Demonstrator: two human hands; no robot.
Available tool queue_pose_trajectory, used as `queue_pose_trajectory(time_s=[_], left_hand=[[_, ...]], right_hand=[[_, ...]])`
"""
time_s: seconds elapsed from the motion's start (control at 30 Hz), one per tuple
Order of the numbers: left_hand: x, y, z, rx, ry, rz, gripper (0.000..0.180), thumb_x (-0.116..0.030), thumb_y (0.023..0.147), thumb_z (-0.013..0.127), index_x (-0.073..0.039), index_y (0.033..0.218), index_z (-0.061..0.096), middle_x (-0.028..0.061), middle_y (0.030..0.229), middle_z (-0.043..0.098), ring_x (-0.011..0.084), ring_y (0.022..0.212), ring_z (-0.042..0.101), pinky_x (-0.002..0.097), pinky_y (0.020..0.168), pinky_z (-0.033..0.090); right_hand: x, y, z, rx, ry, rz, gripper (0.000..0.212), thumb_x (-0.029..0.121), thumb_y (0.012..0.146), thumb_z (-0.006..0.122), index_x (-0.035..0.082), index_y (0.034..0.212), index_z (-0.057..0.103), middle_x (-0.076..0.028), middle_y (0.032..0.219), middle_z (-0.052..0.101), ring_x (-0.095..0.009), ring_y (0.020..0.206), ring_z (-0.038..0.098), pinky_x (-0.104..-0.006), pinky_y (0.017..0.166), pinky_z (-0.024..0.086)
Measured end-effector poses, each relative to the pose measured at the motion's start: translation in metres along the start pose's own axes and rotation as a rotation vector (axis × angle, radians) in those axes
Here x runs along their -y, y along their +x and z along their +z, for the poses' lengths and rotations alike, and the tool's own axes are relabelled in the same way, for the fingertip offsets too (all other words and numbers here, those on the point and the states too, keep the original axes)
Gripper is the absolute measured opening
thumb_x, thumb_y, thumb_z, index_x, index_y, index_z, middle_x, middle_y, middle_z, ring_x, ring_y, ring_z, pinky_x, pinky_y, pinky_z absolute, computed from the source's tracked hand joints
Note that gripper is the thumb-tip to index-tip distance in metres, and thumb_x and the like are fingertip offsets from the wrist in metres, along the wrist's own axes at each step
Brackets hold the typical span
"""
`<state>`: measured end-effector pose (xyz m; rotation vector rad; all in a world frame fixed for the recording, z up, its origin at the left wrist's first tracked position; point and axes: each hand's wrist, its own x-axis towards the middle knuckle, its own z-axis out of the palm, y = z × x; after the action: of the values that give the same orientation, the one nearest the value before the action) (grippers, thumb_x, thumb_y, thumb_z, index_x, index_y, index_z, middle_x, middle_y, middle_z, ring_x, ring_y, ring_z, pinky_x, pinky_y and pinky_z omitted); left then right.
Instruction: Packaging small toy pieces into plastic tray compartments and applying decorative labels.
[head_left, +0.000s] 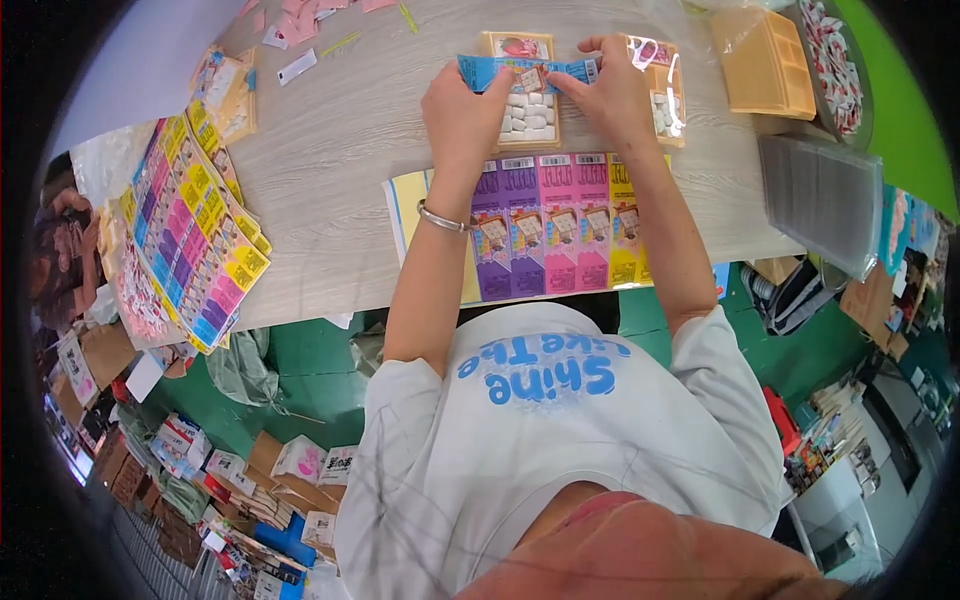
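My left hand and my right hand pinch the two ends of a blue printed label strip, held across the middle of a cream tray. Below the strip, white pillow-shaped pieces fill the tray's near compartment. A pinkish-red item lies in its far compartment. Just right of my right hand sits a second tray, with white pieces and a shiny clear film over it. Between my forearms and the table edge lies a sheet of purple, pink and yellow labels.
Stacked label sheets hang over the table's left edge, near another filled tray. At right stand stacked cream trays, a bowl of small red-and-white packets and a stack of clear plastic covers. Pink scraps lie far left.
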<state>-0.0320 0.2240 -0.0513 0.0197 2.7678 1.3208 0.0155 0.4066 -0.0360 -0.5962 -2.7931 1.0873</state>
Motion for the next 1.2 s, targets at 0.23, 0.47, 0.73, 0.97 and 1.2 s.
queue_pose_trajectory(time_s=[0.23, 0.47, 0.73, 0.97, 1.2], left_hand=[[-0.01, -0.022, -0.04, 0.071, -0.817, -0.152, 0.041, -0.015, 0.08, 0.086, 0.002, 0.113, 0.066, 0.0072, 0.097, 0.073, 0.0114, 0.084, 0.068, 0.0263, 0.075, 0.055], [-0.015, -0.058, -0.077, 0.12, -0.755, -0.071, 0.05, -0.014, 0.079, 0.088, -0.001, 0.121, 0.064, 0.0033, 0.094, 0.072, 0.0101, 0.083, 0.067, 0.0246, 0.073, 0.054], [-0.012, -0.077, -0.088, -0.175, -0.252, 0.347, 0.029, -0.013, 0.079, 0.086, 0.001, 0.102, 0.076, 0.007, 0.092, 0.075, 0.0116, 0.08, 0.069, 0.0281, 0.072, 0.055], [0.017, -0.077, -0.083, 0.396, -1.111, -0.095, 0.023, -0.008, 0.093, 0.073, 0.0, 0.115, 0.071, 0.0063, 0.107, 0.075, 0.0113, 0.09, 0.07, 0.027, 0.081, 0.057], [0.024, -0.077, -0.081, 0.657, -1.369, -0.166, 0.027, -0.01, 0.098, 0.067, -0.003, 0.124, 0.065, 0.0056, 0.111, 0.073, 0.012, 0.098, 0.069, 0.0291, 0.084, 0.058]], right_hand=[[0.005, -0.036, 0.002, -0.252, 0.697, -0.134, 0.056, 0.021, 0.088, 0.079, -0.004, 0.131, 0.053, -0.014, 0.114, 0.068, -0.02, 0.11, 0.065, -0.0334, 0.092, 0.054], [0.041, -0.083, -0.004, 0.143, 1.165, 0.185, 0.028, 0.002, 0.089, 0.074, -0.003, 0.116, 0.067, -0.011, 0.107, 0.074, -0.016, 0.089, 0.072, -0.03, 0.082, 0.06], [0.061, -0.097, -0.007, 0.062, 0.93, 0.021, 0.023, 0.001, 0.085, 0.079, -0.001, 0.107, 0.072, -0.008, 0.099, 0.076, -0.013, 0.085, 0.072, -0.0276, 0.078, 0.06], [0.055, -0.101, -0.012, 0.272, 0.917, -0.003, 0.023, 0.001, 0.086, 0.078, 0.001, 0.109, 0.07, -0.006, 0.098, 0.075, -0.011, 0.085, 0.071, -0.0263, 0.078, 0.058], [0.023, -0.087, 0.004, 0.473, 1.507, -0.033, 0.017, 0.012, 0.099, 0.066, 0.003, 0.113, 0.069, -0.006, 0.108, 0.073, -0.014, 0.095, 0.07, -0.0303, 0.086, 0.057]])
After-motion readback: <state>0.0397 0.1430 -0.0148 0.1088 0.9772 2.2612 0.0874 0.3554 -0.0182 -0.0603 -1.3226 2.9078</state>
